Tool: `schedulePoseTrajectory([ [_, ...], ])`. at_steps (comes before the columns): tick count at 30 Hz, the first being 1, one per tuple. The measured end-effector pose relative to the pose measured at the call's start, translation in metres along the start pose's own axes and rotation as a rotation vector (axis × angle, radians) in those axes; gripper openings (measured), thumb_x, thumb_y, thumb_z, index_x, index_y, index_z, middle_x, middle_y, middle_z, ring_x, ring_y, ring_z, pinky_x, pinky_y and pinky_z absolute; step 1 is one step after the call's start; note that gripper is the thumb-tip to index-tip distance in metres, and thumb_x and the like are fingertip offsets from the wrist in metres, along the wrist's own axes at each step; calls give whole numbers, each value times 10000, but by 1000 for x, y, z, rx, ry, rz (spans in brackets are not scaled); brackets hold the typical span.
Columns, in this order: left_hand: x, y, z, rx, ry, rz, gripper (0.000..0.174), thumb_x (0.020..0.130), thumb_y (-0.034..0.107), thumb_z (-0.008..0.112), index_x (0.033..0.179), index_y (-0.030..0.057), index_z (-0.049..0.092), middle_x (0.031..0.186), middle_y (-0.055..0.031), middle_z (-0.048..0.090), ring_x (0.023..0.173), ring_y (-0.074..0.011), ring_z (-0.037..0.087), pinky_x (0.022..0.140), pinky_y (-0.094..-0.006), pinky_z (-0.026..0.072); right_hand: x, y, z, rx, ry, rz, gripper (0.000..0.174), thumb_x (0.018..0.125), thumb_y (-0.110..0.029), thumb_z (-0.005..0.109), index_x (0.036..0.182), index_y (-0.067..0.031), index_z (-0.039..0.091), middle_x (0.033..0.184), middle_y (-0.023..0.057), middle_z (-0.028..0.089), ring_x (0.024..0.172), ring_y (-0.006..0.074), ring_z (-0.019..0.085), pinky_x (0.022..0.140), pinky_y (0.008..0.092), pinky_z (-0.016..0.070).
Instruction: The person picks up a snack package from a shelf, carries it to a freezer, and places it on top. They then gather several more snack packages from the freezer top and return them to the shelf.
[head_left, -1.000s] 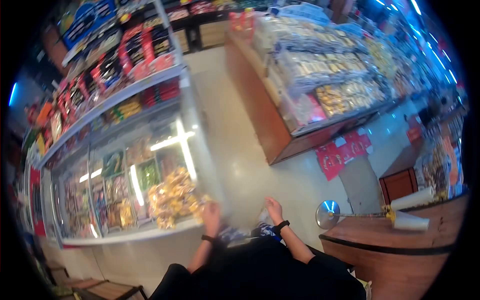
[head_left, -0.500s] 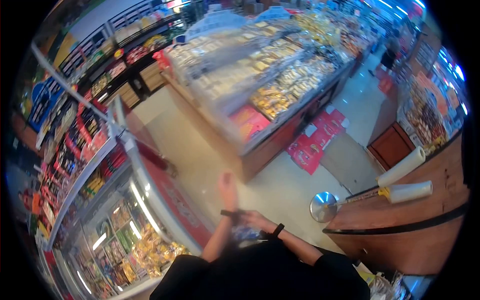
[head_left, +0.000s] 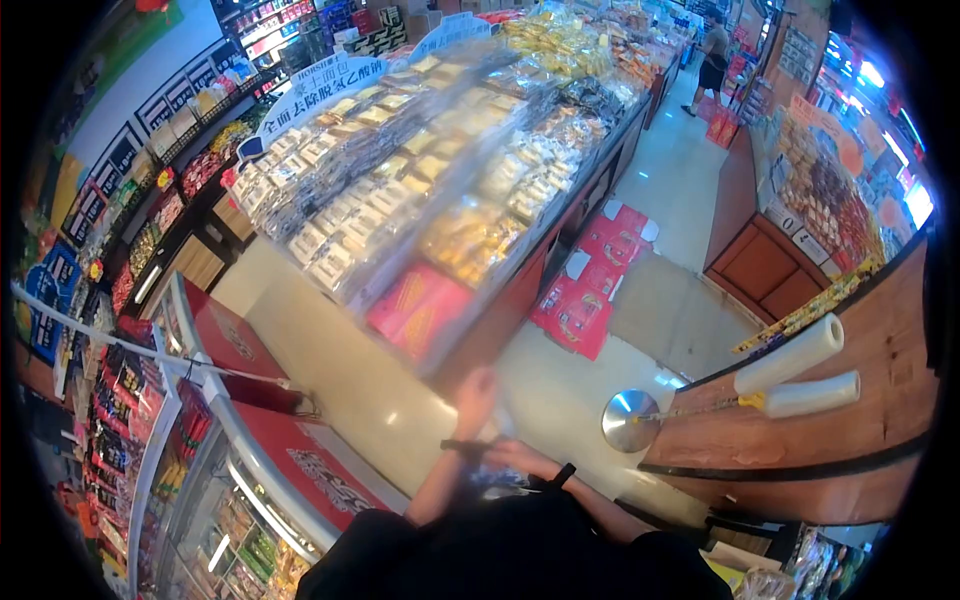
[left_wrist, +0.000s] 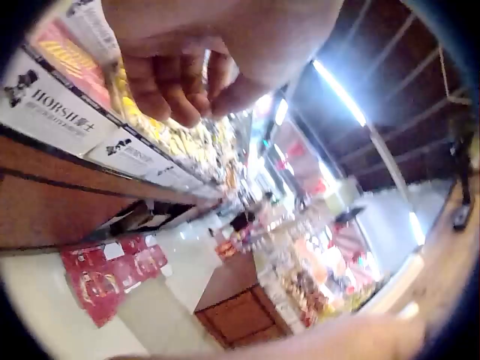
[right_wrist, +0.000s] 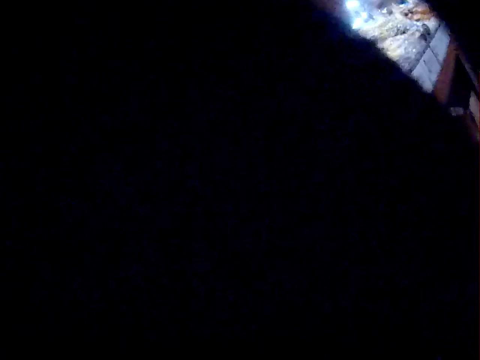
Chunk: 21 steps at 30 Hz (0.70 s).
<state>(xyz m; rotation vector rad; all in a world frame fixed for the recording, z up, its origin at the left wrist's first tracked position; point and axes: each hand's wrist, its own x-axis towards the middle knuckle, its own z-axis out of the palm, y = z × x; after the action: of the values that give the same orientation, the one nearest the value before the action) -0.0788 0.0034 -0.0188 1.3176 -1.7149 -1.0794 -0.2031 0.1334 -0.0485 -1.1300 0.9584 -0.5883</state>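
Note:
My left hand (head_left: 476, 395) is raised in front of my body, somewhat blurred in the head view. Its loosely curled fingers (left_wrist: 180, 101) hold nothing in the left wrist view. A dark band (head_left: 465, 446) circles the left wrist. Right beside that band is my right hand (head_left: 517, 457), its fingertips overlapping the left wrist in the head view; I cannot tell whether they pinch anything. Another dark band (head_left: 565, 474) sits on the right wrist. The right wrist view is almost wholly black, so the right fingers are hidden there.
A display stand (head_left: 470, 350) piled with packaged bread lies ahead. Left stands a glass-topped freezer (head_left: 300, 450). On the right are a wooden counter (head_left: 800, 425) with plastic-bag rolls (head_left: 795, 355) and a round metal disc (head_left: 630, 420). Flattened red cardboard (head_left: 580, 300) covers some floor. A person (head_left: 712, 65) stands far off.
The view has swung right from the freezer toward the bread stand. My hands, apart a second ago, have come together, the right one moving to the left wrist.

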Motion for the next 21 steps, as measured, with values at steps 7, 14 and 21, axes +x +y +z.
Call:
schedulePoseTrajectory([
  [7,103,-6,-7,9,-27,-31,182,895,180,591,999,54,669,902,-134,683,878,-263,660,795,-370,499,50,30,-142,-223,493,-57,178,920,-172,610,985,-17,668,815,57,685,720,126,636,678,265,506],
  [14,159,-20,-14,-84,95,-142,153,910,140,540,967,47,648,822,-54,658,803,-131,619,734,-289,477,111,12,-250,-496,611,-134,147,924,-151,577,912,-28,656,769,56,680,694,114,635,647,253,495],
  [21,173,-64,-9,-156,258,-254,209,943,183,517,987,25,647,847,-84,658,812,-173,622,749,-319,480,190,-47,-300,-553,544,-200,107,888,-84,567,933,-41,654,743,31,656,680,114,636,608,256,496],
])
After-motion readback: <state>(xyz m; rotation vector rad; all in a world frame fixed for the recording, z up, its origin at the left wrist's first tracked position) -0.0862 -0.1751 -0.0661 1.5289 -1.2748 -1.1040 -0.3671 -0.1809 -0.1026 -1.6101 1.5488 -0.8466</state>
